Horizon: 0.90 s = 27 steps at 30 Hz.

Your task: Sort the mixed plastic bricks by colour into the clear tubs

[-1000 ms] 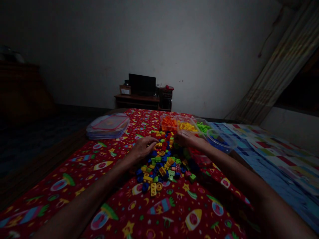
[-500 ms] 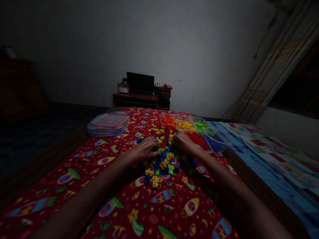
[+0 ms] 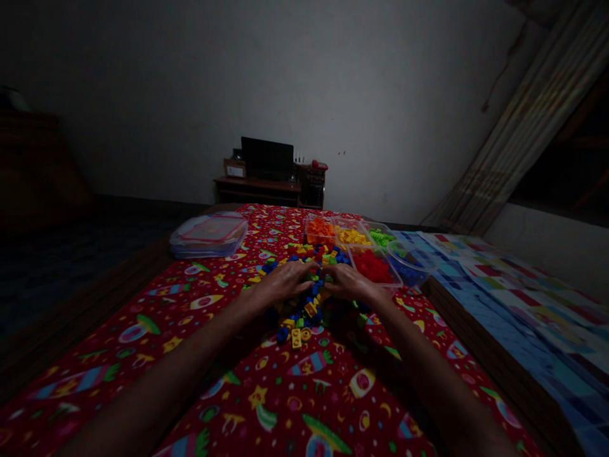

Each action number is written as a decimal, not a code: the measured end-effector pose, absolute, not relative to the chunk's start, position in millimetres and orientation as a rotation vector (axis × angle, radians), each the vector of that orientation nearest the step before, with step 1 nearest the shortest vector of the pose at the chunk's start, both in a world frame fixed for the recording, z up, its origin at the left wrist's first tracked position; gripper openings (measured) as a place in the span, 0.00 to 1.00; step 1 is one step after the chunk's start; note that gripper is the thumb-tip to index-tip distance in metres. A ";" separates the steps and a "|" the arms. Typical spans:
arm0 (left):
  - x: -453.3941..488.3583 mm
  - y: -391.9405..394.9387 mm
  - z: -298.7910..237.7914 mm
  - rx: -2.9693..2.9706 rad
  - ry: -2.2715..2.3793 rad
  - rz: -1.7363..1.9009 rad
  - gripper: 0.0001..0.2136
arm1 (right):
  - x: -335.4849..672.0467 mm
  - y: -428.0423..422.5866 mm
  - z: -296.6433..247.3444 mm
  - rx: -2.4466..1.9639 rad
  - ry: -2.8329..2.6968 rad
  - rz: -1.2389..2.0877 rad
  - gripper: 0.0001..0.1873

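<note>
The person's left hand and right hand are close together over a pile of toy bricks, with a small gap between the fingertips. The bricks lie under both grips, in that gap, and on the near and far sides of them. The pile is longer than it is wide, and its long way runs from the person's side out past the hands, so one grip sits on each side of it. Neither hand is clearly nearer to the pile.

The left grip is curved, with its thumb a bit apart from the fingers. The right grip is bent, with its tips facing the left one. It is too dark and small to tell if either one pinches a brick.

A two-bump yellow brick lies at the near end, closer to the person than both grips. Its long side points away from the person.

Just to the right of the right grip is a clear box of red bricks, so the right hand is the nearer one to it. Past that box, farther right, is a round tub with blue bricks.
</note>
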<state>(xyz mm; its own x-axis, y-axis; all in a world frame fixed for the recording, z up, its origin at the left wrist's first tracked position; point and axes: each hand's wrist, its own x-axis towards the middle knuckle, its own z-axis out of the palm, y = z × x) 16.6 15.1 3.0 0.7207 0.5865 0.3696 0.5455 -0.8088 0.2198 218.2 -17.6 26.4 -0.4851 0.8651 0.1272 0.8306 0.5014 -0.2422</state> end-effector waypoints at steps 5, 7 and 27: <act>29.7 4.8 -8.6 2.924 0.865 0.638 0.10 | 212.0 -23.8 32.0 -1.611 -2.637 0.190 0.10; 31.3 2.7 -8.2 2.937 0.870 0.587 0.09 | 216.3 -26.0 37.5 -1.687 -2.642 0.182 0.10; 29.8 2.0 -0.5 2.813 1.231 0.402 0.08 | 217.4 -30.7 25.7 -1.613 -2.553 0.057 0.17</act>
